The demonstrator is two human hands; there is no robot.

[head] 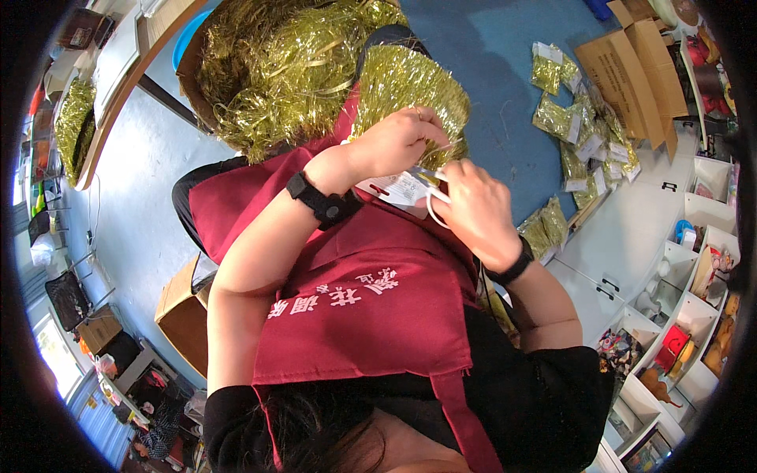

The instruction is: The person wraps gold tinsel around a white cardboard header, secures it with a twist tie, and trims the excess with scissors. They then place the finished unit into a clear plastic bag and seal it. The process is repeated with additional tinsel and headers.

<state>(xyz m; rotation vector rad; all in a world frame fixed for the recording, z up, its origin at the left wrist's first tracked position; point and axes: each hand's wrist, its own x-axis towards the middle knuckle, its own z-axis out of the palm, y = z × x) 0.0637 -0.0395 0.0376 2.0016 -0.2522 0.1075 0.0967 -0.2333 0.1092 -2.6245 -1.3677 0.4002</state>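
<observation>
My left hand (403, 137) is over my lap, its fingertips pinched on a thin pale strand (454, 143). In my right hand (476, 204) is a pair of scissors with white handles (436, 208); their blades point up and left towards the left hand. A bundle of shiny gold tinsel (414, 77) lies across my leg just beyond both hands. Under the hands rests a white printed card (397, 188) with a slot near its edge. My wrists and the card hide the near end of the bundle. A dark red apron (366, 313) covers my lap.
A carton (192, 97) heaped with loose gold tinsel (284, 77) stands ahead-left. Packed tinsel bags (585, 133) lie on the blue floor at right, beside a cardboard box (615, 83) and white cabinets (597, 254). An open carton (183, 313) is at left, below a table edge (127, 88).
</observation>
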